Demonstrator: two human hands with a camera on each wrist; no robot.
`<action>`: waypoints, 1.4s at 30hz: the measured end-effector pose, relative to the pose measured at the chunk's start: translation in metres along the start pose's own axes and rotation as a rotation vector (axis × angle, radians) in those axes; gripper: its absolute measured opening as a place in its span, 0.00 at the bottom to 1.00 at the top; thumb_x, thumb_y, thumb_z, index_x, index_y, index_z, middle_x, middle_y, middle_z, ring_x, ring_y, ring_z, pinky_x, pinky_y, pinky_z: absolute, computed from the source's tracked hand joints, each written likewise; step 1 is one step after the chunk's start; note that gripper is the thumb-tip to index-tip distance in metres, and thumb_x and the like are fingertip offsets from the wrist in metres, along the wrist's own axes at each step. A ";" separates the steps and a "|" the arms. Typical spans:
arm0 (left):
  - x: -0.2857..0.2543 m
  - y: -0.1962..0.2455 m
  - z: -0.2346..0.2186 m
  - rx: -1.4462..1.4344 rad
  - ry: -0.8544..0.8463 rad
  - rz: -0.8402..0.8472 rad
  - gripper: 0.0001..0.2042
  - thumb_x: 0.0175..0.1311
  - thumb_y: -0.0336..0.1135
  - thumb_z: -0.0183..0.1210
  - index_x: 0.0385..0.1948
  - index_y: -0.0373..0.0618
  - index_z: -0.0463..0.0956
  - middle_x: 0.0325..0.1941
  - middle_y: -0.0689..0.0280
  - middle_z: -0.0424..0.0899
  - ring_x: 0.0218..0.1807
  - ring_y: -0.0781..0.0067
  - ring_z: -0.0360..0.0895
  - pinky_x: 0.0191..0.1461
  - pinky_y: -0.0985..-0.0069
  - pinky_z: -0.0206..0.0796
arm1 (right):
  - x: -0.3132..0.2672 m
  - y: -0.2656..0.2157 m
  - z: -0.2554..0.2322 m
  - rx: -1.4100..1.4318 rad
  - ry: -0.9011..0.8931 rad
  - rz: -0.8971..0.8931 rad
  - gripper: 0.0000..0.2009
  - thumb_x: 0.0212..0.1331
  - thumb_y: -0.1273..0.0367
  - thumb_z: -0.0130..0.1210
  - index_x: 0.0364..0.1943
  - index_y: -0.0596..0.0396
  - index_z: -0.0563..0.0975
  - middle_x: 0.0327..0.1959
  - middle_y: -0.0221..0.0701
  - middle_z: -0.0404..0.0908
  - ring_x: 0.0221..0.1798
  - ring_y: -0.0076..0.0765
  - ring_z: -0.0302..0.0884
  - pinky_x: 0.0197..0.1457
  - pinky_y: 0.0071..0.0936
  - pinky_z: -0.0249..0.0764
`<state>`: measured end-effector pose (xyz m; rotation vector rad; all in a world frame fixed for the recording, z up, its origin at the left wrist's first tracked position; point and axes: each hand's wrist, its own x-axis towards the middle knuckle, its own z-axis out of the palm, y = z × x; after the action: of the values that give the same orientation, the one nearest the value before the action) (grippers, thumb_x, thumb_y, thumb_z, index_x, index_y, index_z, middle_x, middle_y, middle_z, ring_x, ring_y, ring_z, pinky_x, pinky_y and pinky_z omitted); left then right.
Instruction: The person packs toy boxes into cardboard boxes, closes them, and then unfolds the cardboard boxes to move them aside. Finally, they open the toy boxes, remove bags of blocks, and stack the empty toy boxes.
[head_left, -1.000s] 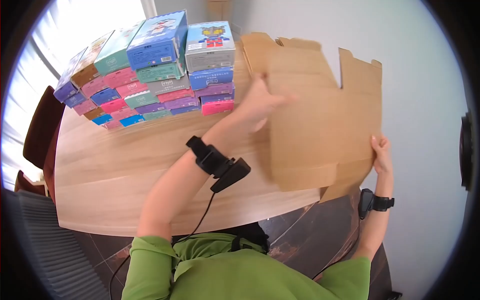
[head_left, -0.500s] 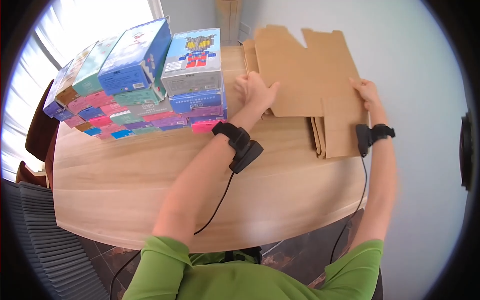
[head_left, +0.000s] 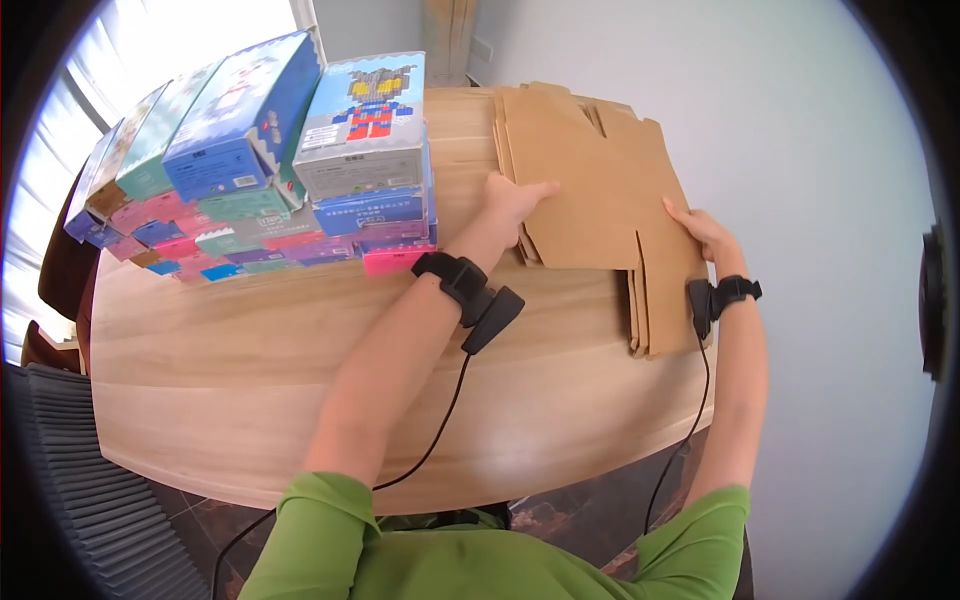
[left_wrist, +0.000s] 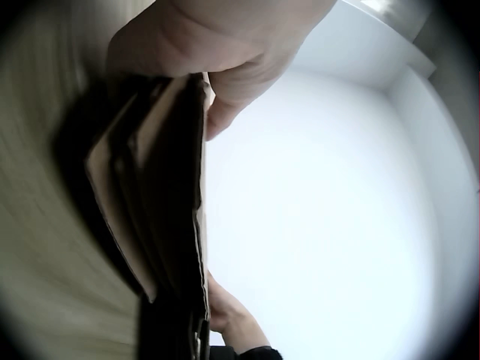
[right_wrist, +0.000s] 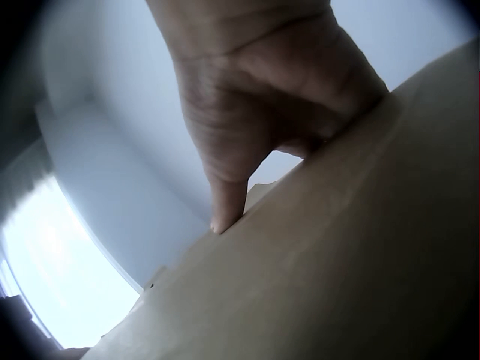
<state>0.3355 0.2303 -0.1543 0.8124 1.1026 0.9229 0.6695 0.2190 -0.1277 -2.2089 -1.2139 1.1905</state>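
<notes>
Flattened cardboard boxes (head_left: 600, 190) lie in a layered stack on the right part of the table. My left hand (head_left: 512, 205) grips the stack's left edge, thumb on the top sheet, fingers down at the side and mostly hidden. Across from it, my right hand (head_left: 708, 230) holds the right edge, its thumb also over the top. Several folded layers (left_wrist: 116, 187) show edge-on beneath my left hand in the left wrist view. In the right wrist view, the thumb presses on the broad cardboard face (right_wrist: 285, 277) and the other fingers go over its edge.
Small colourful boxes are piled in rows at the back left, a grey box (head_left: 365, 115) with a pixel figure on top nearest the cardboard. The wooden table (head_left: 300, 400) has a curved front edge. A pale wall (head_left: 830, 300) rises close on the right.
The top cardboard sheet, held raised and tilted near the front edge, has gone back and down onto the other flattened boxes. Both hands have moved with it to the stack's sides.
</notes>
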 end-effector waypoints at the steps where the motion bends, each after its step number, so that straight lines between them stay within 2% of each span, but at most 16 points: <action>1: -0.006 -0.001 0.001 -0.097 -0.058 -0.001 0.24 0.44 0.28 0.65 0.43 0.34 0.62 0.40 0.55 0.75 0.43 0.62 0.77 0.37 0.69 0.73 | -0.013 0.002 -0.003 0.036 -0.003 -0.035 0.44 0.44 0.43 0.58 0.51 0.74 0.64 0.48 0.50 0.71 0.50 0.42 0.71 0.49 0.39 0.69; 5: -0.043 0.007 0.014 -0.115 -0.079 0.155 0.23 0.47 0.24 0.62 0.46 0.32 0.62 0.42 0.54 0.77 0.40 0.63 0.78 0.40 0.70 0.74 | -0.066 0.035 -0.011 0.252 -0.146 -0.194 0.32 0.55 0.54 0.56 0.53 0.69 0.63 0.49 0.42 0.72 0.49 0.31 0.71 0.49 0.28 0.71; 13: -0.189 0.088 0.007 0.096 -0.310 0.625 0.32 0.44 0.26 0.64 0.52 0.32 0.56 0.48 0.55 0.72 0.49 0.66 0.73 0.48 0.72 0.69 | -0.208 0.086 -0.054 0.522 0.313 -0.619 0.22 0.60 0.61 0.51 0.53 0.59 0.62 0.50 0.36 0.70 0.50 0.30 0.69 0.50 0.26 0.70; 17: -0.238 0.109 -0.062 -0.053 -0.421 0.835 0.31 0.43 0.32 0.67 0.49 0.31 0.61 0.45 0.57 0.74 0.45 0.68 0.74 0.48 0.74 0.67 | -0.289 0.028 -0.035 0.471 0.261 -0.785 0.23 0.60 0.61 0.50 0.54 0.60 0.61 0.51 0.37 0.69 0.51 0.30 0.69 0.51 0.27 0.69; 22: -0.372 0.122 -0.191 0.045 -0.235 0.843 0.23 0.51 0.30 0.62 0.49 0.34 0.65 0.43 0.60 0.75 0.42 0.74 0.74 0.45 0.78 0.68 | -0.366 -0.080 0.088 0.432 0.074 -1.104 0.25 0.57 0.64 0.53 0.55 0.63 0.61 0.50 0.37 0.70 0.50 0.29 0.69 0.52 0.27 0.67; 24: -0.423 0.096 -0.239 -0.007 0.136 0.805 0.29 0.53 0.26 0.57 0.58 0.38 0.54 0.54 0.57 0.67 0.51 0.72 0.70 0.52 0.76 0.65 | -0.385 -0.119 0.140 0.364 -0.098 -1.159 0.25 0.55 0.66 0.55 0.54 0.64 0.61 0.48 0.36 0.71 0.48 0.27 0.70 0.49 0.26 0.68; 26: -0.459 0.069 -0.291 -0.036 0.223 0.908 0.31 0.54 0.25 0.53 0.61 0.36 0.50 0.55 0.56 0.67 0.54 0.66 0.68 0.56 0.74 0.62 | -0.403 -0.155 0.191 0.260 -0.335 -1.198 0.25 0.56 0.68 0.54 0.56 0.62 0.59 0.48 0.35 0.70 0.48 0.27 0.68 0.50 0.26 0.67; 28: -0.492 0.042 -0.341 -0.036 0.321 0.886 0.29 0.54 0.26 0.53 0.60 0.35 0.52 0.55 0.56 0.66 0.55 0.67 0.67 0.55 0.75 0.62 | -0.418 -0.183 0.239 0.095 -0.497 -1.152 0.29 0.55 0.70 0.54 0.59 0.59 0.55 0.52 0.36 0.66 0.54 0.28 0.63 0.56 0.28 0.63; 30: -0.520 0.020 -0.390 -0.009 0.415 0.741 0.27 0.56 0.29 0.54 0.58 0.35 0.55 0.53 0.57 0.69 0.52 0.68 0.69 0.52 0.75 0.64 | -0.398 -0.191 0.307 0.286 -0.767 -1.354 0.37 0.53 0.70 0.57 0.64 0.59 0.47 0.62 0.39 0.54 0.64 0.33 0.52 0.65 0.31 0.53; 32: -0.531 0.008 -0.437 -0.029 0.486 0.602 0.25 0.57 0.31 0.55 0.56 0.35 0.57 0.50 0.58 0.71 0.49 0.70 0.71 0.49 0.77 0.65 | -0.380 -0.199 0.370 0.142 -0.686 -1.427 0.34 0.54 0.69 0.57 0.62 0.62 0.50 0.58 0.38 0.59 0.59 0.31 0.59 0.60 0.31 0.60; 34: -0.531 -0.009 -0.496 0.033 0.611 0.439 0.24 0.59 0.34 0.55 0.54 0.34 0.58 0.47 0.59 0.73 0.46 0.71 0.73 0.46 0.79 0.66 | -0.374 -0.213 0.435 0.435 -1.082 -1.049 0.29 0.54 0.66 0.57 0.56 0.64 0.56 0.55 0.40 0.63 0.53 0.31 0.67 0.53 0.30 0.68; 36: -0.525 -0.027 -0.551 0.184 0.795 0.266 0.23 0.60 0.37 0.55 0.53 0.34 0.59 0.45 0.60 0.74 0.43 0.73 0.74 0.44 0.80 0.67 | -0.392 -0.226 0.465 0.433 -1.060 -0.611 0.27 0.51 0.66 0.58 0.51 0.66 0.60 0.48 0.45 0.69 0.49 0.39 0.70 0.47 0.32 0.72; 37: -0.523 -0.030 -0.536 0.278 0.875 0.244 0.23 0.63 0.39 0.52 0.53 0.32 0.60 0.45 0.59 0.74 0.42 0.74 0.74 0.43 0.80 0.67 | -0.381 -0.228 0.499 0.347 -1.003 -0.606 0.29 0.51 0.65 0.58 0.52 0.67 0.58 0.47 0.47 0.69 0.49 0.41 0.71 0.46 0.33 0.72; 39: -0.540 -0.035 -0.561 0.862 0.755 0.038 0.23 0.64 0.40 0.49 0.55 0.30 0.59 0.48 0.56 0.73 0.48 0.69 0.72 0.50 0.75 0.65 | -0.362 -0.227 0.552 0.277 -0.855 -0.626 0.29 0.51 0.65 0.58 0.51 0.68 0.57 0.47 0.49 0.69 0.48 0.42 0.72 0.45 0.34 0.73; 40: -0.544 -0.026 -0.558 1.157 0.779 -0.113 0.25 0.66 0.38 0.46 0.58 0.28 0.54 0.56 0.51 0.68 0.59 0.64 0.65 0.60 0.73 0.56 | -0.363 -0.223 0.565 0.287 -0.766 -0.643 0.28 0.51 0.65 0.58 0.50 0.68 0.57 0.48 0.48 0.69 0.48 0.41 0.72 0.43 0.33 0.74; 42: -0.544 -0.009 -0.518 0.936 0.622 0.008 0.26 0.66 0.38 0.46 0.59 0.27 0.52 0.60 0.49 0.62 0.64 0.61 0.58 0.64 0.73 0.49 | -0.363 -0.228 0.584 0.290 -0.652 -0.641 0.28 0.51 0.63 0.57 0.49 0.67 0.57 0.48 0.50 0.68 0.47 0.44 0.73 0.38 0.34 0.76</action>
<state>-0.2600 -0.2242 -0.0953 1.3154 2.1487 0.6450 -0.0219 0.0027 -0.1408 -1.0926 -1.6720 1.6874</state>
